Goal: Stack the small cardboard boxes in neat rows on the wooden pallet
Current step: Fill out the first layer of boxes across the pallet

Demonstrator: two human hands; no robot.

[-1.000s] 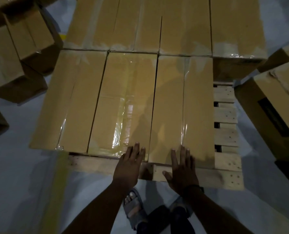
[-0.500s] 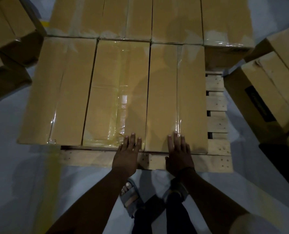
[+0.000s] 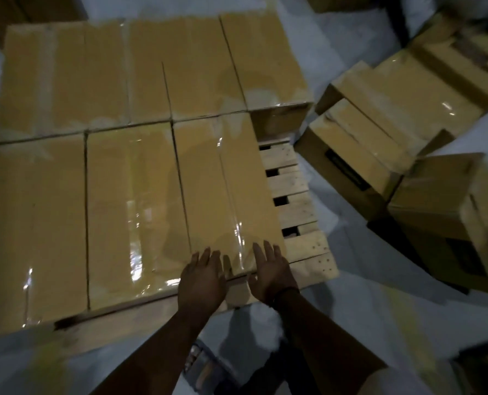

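Taped cardboard boxes lie in two rows on the wooden pallet point(image 3: 299, 206). The near row has three; the rightmost box point(image 3: 225, 189) lies beside bare pallet slats on its right. My left hand point(image 3: 201, 276) and my right hand point(image 3: 271, 267) both rest with straight fingers against that box's near end, side by side. Neither hand holds anything. The middle near box point(image 3: 134, 212) and the left near box point(image 3: 32, 229) sit tight against each other. The far row point(image 3: 151, 69) fills the back of the pallet.
Loose cardboard boxes point(image 3: 379, 143) are heaped on the floor to the right of the pallet, some tilted. More boxes point(image 3: 32, 7) stand at the back left. My sandalled feet point(image 3: 200, 366) stand on the pale floor in front of the pallet.
The view has swung to the right, bringing the loose boxes on the right further into sight. Both hands stay against the near end of the rightmost box.
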